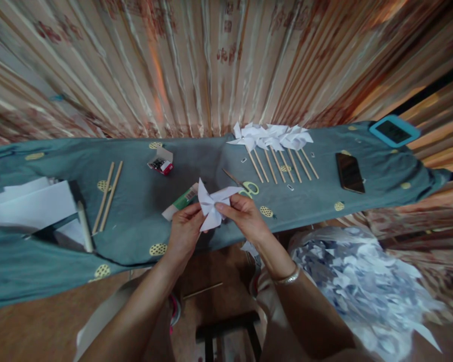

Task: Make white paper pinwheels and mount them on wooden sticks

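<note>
Between my two hands, above the table's front edge, is a white paper pinwheel [210,205] with folded blades. My left hand [186,223] pinches its lower left side. The fingers of my right hand [245,211] close on its right side, with the thumb pressed near the centre. A green and white box [181,201] lies just behind my left hand. Scissors with light green handles [250,189] rest behind my right hand. Farther back stands an open small box [161,163] with dark small pieces inside.
Several finished pinwheels on wooden sticks [275,138] lie in a row at the back. Two bare sticks [107,198], paper sheets [33,203] and a cutter-like tool [84,226] are at left. A phone [350,172] and a blue-framed device [394,130] lie right. A bag of paper pieces [362,286] stands below.
</note>
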Available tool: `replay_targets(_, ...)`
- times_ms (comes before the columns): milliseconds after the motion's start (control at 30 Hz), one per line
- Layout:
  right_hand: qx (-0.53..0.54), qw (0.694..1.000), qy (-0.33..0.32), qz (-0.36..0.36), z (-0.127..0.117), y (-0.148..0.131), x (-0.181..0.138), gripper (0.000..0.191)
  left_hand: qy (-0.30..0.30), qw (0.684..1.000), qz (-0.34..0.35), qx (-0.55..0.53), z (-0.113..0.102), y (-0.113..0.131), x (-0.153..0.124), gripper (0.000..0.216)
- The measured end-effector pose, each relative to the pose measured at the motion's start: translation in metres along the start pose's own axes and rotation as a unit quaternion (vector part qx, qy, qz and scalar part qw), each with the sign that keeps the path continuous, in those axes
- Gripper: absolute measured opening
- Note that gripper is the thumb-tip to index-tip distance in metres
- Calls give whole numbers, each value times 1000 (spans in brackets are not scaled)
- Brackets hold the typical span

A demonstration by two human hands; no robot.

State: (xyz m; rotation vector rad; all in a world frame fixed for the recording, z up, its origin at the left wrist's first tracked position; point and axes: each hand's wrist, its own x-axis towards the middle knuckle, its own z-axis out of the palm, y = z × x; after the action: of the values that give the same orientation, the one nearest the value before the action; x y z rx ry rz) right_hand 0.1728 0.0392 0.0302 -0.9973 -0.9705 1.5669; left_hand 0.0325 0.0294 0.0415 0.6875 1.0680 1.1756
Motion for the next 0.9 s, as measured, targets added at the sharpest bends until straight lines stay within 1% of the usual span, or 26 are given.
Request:
replay_targets(167,-5,1000,-4,-3,0,0,0,32,5,1000,2,12,-2,-2,1,35)
replay_targets(333,-6,1000,-18,-1,-1,-1,-3,30,-3,1000,-5,20,-2,-1,-2,32)
replay_targets(500,-12,999,-51,15,-5,-5,-8,27,-16,999,-35,29,-5,2,-7,29)
replay_targets(633,-17,997,-73,29,-7,-8,-12,25,-37,997,-57,35,-12,-1,-8,30)
replay_targets(900,-38,996,-82,29,-8,-8,-12,30,-48,996,-36,59,-18,-5,-7,26)
